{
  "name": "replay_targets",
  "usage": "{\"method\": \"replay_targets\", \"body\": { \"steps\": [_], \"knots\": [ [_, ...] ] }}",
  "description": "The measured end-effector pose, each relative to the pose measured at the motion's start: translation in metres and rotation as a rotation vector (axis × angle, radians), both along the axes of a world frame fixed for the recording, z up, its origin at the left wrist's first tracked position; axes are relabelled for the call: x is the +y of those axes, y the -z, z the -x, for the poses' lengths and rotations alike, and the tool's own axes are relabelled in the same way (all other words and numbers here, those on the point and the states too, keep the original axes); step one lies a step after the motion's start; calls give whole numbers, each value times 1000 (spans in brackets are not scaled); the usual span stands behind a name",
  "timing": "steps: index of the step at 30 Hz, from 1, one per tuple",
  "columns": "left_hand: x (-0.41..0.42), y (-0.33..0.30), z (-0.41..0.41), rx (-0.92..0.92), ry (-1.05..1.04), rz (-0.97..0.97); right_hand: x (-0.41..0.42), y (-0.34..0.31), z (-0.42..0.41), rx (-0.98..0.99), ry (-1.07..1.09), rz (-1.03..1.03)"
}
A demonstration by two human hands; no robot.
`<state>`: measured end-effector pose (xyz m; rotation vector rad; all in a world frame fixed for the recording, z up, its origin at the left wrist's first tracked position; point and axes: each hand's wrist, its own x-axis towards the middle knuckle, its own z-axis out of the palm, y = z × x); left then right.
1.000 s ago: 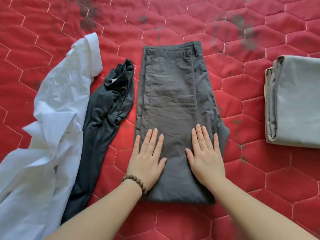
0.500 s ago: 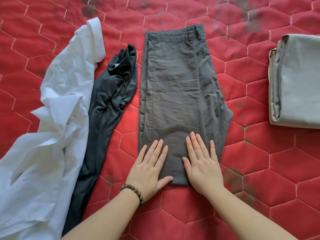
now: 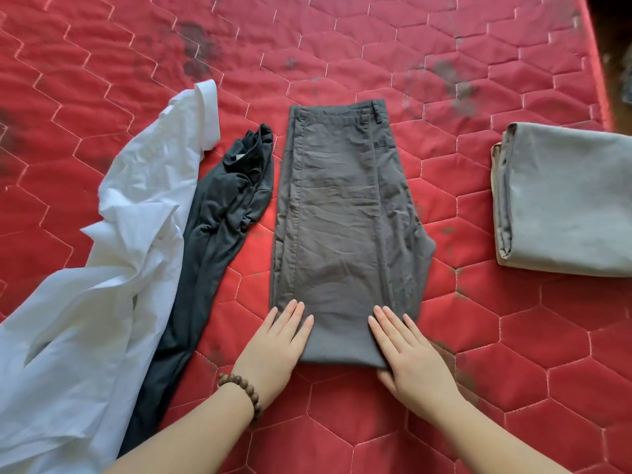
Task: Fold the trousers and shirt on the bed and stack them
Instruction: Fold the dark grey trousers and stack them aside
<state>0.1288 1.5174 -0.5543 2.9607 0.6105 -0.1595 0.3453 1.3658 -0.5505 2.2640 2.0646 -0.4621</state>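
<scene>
— Two hands on the trousers [image 3: 337,234], both flat. The left hand [image 3: 278,340] lies at the near left corner, the right hand [image 3: 408,350] at the near right corner, fingers straight and together, pressing rather than holding. Neither grip has closed on anything.

— Where do the trousers lie?

— Mid-bed [image 3: 444,80], folded into a long panel, waistband at the far end, folded edge nearest the person. The white shirt [image 3: 113,268] sprawls unfolded to the left, with a dark top [image 3: 212,241] bunched between it and the trousers. A folded grey cloth [image 3: 564,200] sits well apart on the right.

— How will the trousers handle?

— I judge them a woven cotton: soft, limp, light, but with enough body to keep a crease once pressed. No risk of breakage. The quilted cover looks grippy, so the panel should stay put rather than slide.

— And where to take hold?

— Probably at the two near corners, thumb under the folded edge, fingers on top, then lift both together so the layers do not shear apart. One-handed, the right side would likely sag where the seat bulges out.

— The shirt?

— Thinner and floppier, I would guess; it will want spreading flat first, taken by the collar or shoulders.
</scene>
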Motion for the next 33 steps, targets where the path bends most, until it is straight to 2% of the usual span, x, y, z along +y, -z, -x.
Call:
{"method": "replay_targets", "body": {
  "steps": [4,10,12,14,18,21,23,24,27,30,33],
  "knots": [
    [7,-16,6,-75,59,103,-6,-7,-2,27,29,-99],
    [-6,-44,31,-53,-110,536,-23,-21,-12,151,9,34],
    [-17,-52,41,-158,-183,604,-34,-29,-16,177,17,6],
    [-30,-68,47,-181,-217,651,-44,-41,-18,206,50,-56],
    [-51,-100,50,-238,-278,781,-44,-71,-13,482,224,-134],
    [-52,-130,46,-368,-409,919,-37,-93,-6,695,448,-82],
    [-45,-149,44,-548,-546,965,-32,-108,1,920,641,-144],
    [-41,-155,42,-622,-626,965,-29,-116,3,964,692,-194],
    [-31,-162,35,-682,-808,1001,-17,-126,3,1010,775,-274],
    [-20,-157,21,-717,-875,1088,2,-133,-4,1088,830,-273],
    [6,-147,5,-803,-925,1014,27,-131,-16,1038,833,-275]
  ]
}}
